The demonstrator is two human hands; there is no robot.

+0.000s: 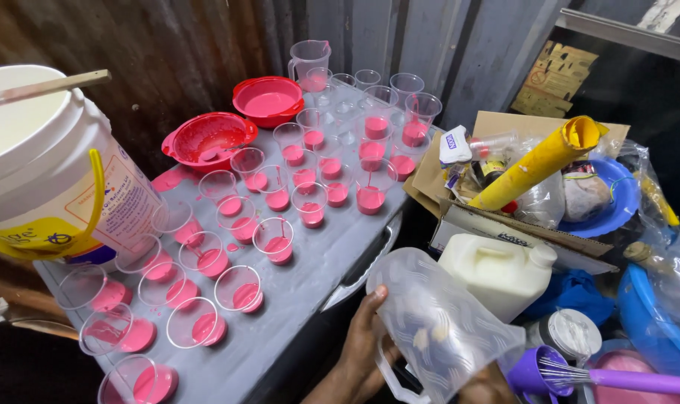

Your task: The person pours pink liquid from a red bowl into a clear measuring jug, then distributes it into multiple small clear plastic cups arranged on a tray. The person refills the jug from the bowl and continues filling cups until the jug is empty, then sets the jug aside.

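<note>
Low at the frame's bottom edge, your left hand (366, 337) cups the side of a clear plastic jug (437, 322), fingers curled round its wall. Your right hand (486, 389) is mostly hidden under the jug's base; you cannot tell how far it is closed, though it seems to prop the jug from below. You hold the jug tilted, mouth toward the desk (317, 277), handle hanging down near your left wrist. It looks empty apart from a few pale smears.

Desk: grey, spattered pink. Rows of clear cups (273, 239) stand close together, each with a shallow pink fill, likely spaced so for pouring down the line. Two red bowls (239, 123) sit at the far side, a second jug (308, 58) behind them. A white bucket (48, 172) with a yellow handle stands at the left end.

Right of you: white jerrycan (497, 273), cardboard box (497, 217), yellow roll (538, 161), purple whisk (579, 374).

Room: corrugated metal wall, dim.
</note>
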